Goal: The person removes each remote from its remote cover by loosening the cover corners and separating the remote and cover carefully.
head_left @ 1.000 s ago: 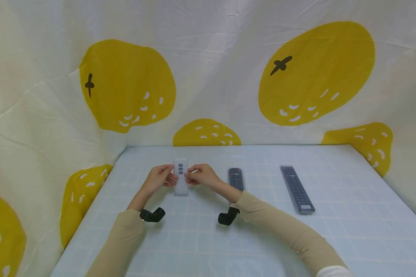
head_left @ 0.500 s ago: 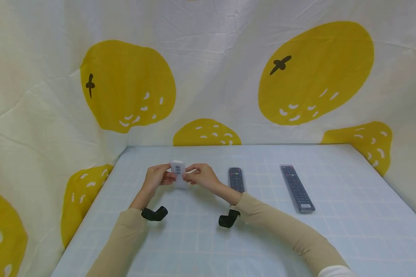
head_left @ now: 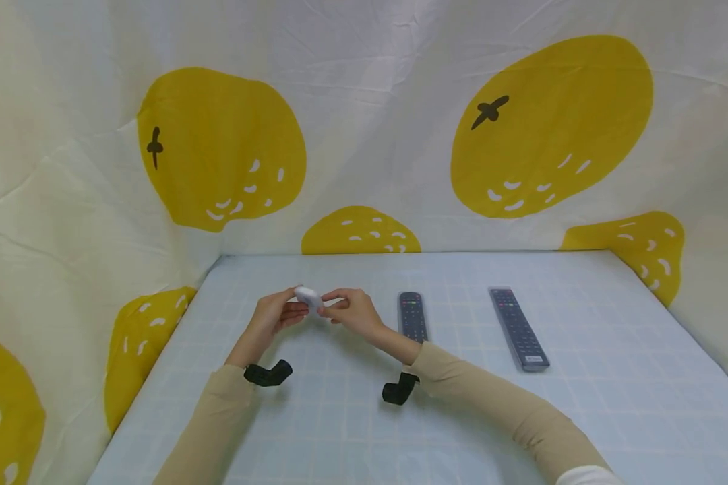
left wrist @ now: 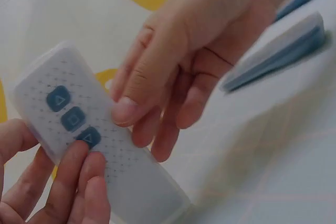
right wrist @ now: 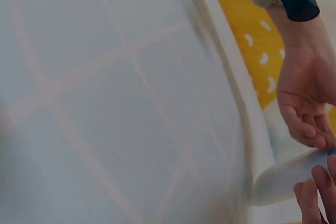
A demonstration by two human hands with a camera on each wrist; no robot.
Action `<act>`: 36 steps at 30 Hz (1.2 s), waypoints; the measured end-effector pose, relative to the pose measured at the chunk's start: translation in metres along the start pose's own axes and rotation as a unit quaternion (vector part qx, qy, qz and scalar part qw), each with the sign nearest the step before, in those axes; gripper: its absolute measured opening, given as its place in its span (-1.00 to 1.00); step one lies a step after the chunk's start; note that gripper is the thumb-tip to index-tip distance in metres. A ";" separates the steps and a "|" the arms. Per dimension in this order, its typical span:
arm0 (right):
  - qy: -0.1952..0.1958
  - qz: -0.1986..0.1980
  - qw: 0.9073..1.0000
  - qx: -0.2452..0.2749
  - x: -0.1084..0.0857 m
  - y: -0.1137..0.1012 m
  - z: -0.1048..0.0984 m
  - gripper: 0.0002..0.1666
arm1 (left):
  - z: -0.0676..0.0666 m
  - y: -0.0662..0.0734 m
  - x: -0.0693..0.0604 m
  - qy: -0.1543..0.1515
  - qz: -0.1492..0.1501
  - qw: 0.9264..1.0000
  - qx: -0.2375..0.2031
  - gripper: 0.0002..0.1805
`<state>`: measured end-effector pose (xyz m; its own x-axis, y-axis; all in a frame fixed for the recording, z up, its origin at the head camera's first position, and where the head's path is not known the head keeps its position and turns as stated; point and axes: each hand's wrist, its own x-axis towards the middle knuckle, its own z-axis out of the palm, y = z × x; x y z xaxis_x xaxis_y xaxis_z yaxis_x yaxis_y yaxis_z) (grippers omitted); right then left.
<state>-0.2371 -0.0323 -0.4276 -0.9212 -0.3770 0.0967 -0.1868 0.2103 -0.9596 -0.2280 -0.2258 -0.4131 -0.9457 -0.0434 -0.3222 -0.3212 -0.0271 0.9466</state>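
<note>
A white remote control with three blue-grey buttons is held between both hands above the far left part of the table. It is tilted so that the head view sees it end-on; the left wrist view shows its button face. My left hand pinches its left edge, with a fingertip over the lowest button. From the other side my right hand pinches the right edge between thumb and fingers. In the right wrist view the remote's plain lower end shows near the right border, partly covered by fingers.
Right of my hands a dark remote lies on the checked tablecloth, its lower end hidden behind the right forearm. Farther right lies a longer dark remote. A white curtain with yellow fruit prints rises behind the table.
The white remote has tipped from showing its whole button face to standing nearly end-on in the head view. Both hands stay on it, almost in place. The dark remotes have not moved.
</note>
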 end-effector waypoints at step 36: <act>0.011 0.087 0.994 0.070 0.001 0.013 -0.001 -0.62 | -0.010 -0.024 0.009 -0.114 -0.030 0.992 0.053 -0.40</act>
<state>-0.2407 -0.0292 -0.4399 -0.9427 -0.3264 -0.0694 0.0236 0.1423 -0.9896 -0.2284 -0.2353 -0.4390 -0.9078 0.1824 -0.3776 -0.3685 0.0830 0.9259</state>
